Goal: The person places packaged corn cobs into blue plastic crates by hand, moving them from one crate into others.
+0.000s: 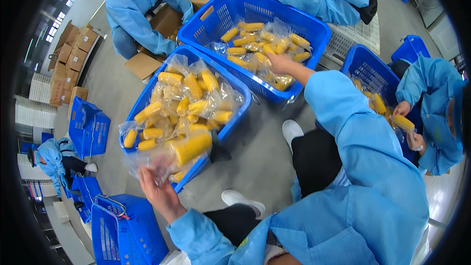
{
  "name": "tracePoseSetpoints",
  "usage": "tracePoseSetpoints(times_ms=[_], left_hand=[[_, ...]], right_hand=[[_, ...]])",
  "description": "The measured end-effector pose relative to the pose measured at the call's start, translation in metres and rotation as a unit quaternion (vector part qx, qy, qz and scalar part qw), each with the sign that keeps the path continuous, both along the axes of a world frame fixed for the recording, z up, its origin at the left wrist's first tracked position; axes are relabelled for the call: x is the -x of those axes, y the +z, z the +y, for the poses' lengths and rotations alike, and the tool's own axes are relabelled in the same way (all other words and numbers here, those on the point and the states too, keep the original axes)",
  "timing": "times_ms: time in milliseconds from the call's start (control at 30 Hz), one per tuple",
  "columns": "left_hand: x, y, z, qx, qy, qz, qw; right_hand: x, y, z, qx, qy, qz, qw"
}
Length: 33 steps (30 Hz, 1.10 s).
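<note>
My left hand [160, 187] is at the near end of a blue plastic crate [235, 99], with its fingers on the clear plastic bag around an ear of corn [193, 147]. That bagged ear lies over the crate's near rim, above many other bagged ears [193, 86]. My right hand [281, 64] reaches into a second blue crate [309, 31], its fingers at a yellow ear among the bagged corn there [244, 40]. The fingertips are partly hidden, so its hold on an ear cannot be made out.
Workers in blue smocks sit or crouch at the upper left, the top and the right; the right one holds an ear [403, 122] over another crate [368, 59]. Open cardboard boxes [141, 65] lie beyond my crates. Stacked blue baskets [136, 228] stand at the lower left.
</note>
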<state>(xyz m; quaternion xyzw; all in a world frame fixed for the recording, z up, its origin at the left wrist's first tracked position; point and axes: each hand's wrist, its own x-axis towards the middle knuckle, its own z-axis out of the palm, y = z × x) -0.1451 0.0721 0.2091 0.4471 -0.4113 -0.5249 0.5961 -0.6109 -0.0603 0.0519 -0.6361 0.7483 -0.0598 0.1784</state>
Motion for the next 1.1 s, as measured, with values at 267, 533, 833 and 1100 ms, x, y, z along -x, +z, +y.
tracePoseSetpoints(times_ms=[267, 533, 833, 1100], left_hand=[[-0.008, -0.014, 0.018, -0.013, 0.021, -0.042, 0.999], [-0.034, -0.030, 0.011, -0.070, 0.049, -0.026, 0.996], [-0.023, -0.039, 0.001, -0.094, 0.028, -0.016, 0.995], [-0.018, -0.036, 0.002, -0.100, 0.026, -0.024, 0.994]], right_hand=[[0.026, -0.110, -0.063, -0.042, 0.011, 0.136, 0.990], [0.040, -0.143, -0.100, -0.043, 0.031, 0.173, 0.983], [0.048, -0.153, -0.111, -0.038, -0.007, 0.176, 0.984], [0.054, -0.155, -0.104, -0.012, 0.038, 0.171, 0.985]])
